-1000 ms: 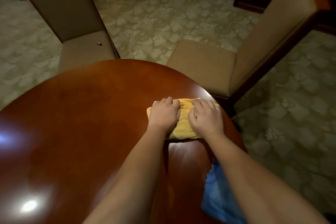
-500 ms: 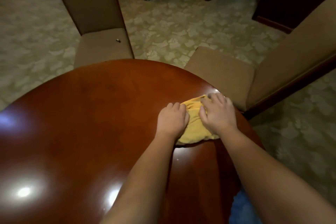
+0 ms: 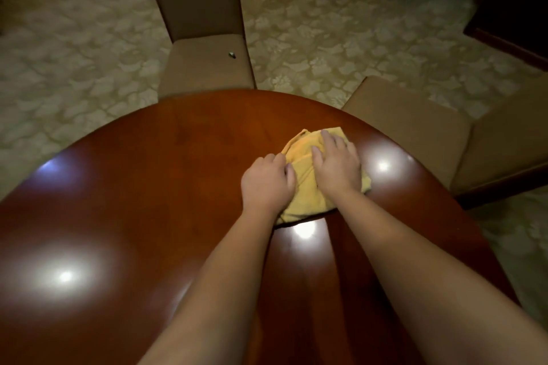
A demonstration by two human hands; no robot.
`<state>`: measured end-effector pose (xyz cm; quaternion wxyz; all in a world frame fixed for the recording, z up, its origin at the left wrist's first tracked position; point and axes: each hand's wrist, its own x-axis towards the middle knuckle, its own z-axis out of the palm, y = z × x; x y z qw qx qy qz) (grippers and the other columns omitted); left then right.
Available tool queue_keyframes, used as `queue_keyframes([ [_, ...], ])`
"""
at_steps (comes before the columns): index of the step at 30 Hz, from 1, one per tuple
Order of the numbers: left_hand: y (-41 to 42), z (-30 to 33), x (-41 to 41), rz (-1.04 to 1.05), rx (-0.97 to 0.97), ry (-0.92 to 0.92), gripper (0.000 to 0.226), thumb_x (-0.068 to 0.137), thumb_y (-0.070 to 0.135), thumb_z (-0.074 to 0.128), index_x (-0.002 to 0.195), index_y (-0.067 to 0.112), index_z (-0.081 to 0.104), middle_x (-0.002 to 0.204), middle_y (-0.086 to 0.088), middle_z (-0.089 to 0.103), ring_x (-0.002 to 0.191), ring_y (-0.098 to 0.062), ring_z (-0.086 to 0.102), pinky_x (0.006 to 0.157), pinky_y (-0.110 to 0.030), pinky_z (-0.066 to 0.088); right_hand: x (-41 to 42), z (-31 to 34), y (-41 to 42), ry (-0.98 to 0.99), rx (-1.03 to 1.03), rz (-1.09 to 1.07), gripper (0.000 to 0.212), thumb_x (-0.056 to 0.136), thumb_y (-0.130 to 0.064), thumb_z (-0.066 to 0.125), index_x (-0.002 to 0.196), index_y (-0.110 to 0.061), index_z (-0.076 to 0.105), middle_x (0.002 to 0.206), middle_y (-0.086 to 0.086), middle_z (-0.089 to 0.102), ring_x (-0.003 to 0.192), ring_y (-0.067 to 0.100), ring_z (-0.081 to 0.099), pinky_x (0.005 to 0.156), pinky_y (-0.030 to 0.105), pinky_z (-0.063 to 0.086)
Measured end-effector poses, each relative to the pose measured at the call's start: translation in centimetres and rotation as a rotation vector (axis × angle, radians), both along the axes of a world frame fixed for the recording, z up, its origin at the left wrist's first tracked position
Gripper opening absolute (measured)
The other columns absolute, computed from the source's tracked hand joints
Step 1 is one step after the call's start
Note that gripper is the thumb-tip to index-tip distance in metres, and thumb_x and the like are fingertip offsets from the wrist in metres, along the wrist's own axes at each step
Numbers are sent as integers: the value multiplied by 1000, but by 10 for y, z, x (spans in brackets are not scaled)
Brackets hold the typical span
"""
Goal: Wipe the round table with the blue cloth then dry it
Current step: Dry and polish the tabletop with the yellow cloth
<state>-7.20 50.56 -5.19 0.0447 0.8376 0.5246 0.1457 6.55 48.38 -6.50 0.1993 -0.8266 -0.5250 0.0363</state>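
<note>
Both hands and the yellow cloth [image 3: 308, 184] now sit farther in from the right rim of the round surface [image 3: 148, 187] than a second ago, and the blue cloth that showed under the right forearm earlier is out of sight, so where it lies cannot be told.

Right hand [image 3: 336, 167] lies flat on top of the yellow cloth, its grip spread, fingers [image 3: 326, 139] straight and pointing away from the person, pressing the fabric down. Left hand [image 3: 268, 184] rests on the cloth's left edge with its fingers curled; whether that grip pinches the fabric or merely presses on it cannot be told, as the fingertips are tucked under the knuckles. The cloth is bunched and folded, showing between the two hands, beyond the right fingertips and just behind both wrists; its middle is covered by the palms.

Forearms hide much of the near part of the surface, and the near rim is cut off by the bottom of the view. Several bright light reflections blur the wood: one just behind the cloth, one right of the right hand, two well off to the left.

Beyond the hands a tan chair [image 3: 204, 65] stands against the far rim with a small dark object [image 3: 232, 54] on its seat, too small to identify. A second chair [image 3: 415, 127] stands to the right, its back cut off. Patterned carpet [image 3: 74, 68] surrounds everything; the far corners are too dark to read.
</note>
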Motion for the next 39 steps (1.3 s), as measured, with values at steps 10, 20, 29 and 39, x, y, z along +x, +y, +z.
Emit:
queue_keyframes([
  [10,15,11,-32,-170,-430,-179,34,98,26,38,116,17,66,116,0,61,105,-19,55,86,-29,44,-63,19,-12,445,-33,-679,62,95,-46,42,149,-18,26,159,14,7,147,26,-2,117,37,-4],
  [20,9,16,-102,128,-985,-586,17,92,10,57,86,0,68,67,-9,67,58,-20,61,60,-30,52,-81,10,32,162,-188,202,57,95,-43,38,148,-23,29,157,4,22,146,17,11,119,33,-1],
  [29,19,28,-146,428,-546,-424,22,98,21,44,105,16,64,83,-1,65,77,-18,65,78,-37,57,-129,32,10,507,-367,-424,81,92,-58,39,153,-19,1,159,17,-7,147,30,-8,118,40,-5],
  [39,-7,20,-169,450,-276,-263,33,98,24,45,128,15,56,125,-3,56,109,-20,54,87,-32,45,-122,23,-3,88,-277,532,61,99,-54,20,152,-24,19,160,0,11,147,13,4,118,33,-1],
])
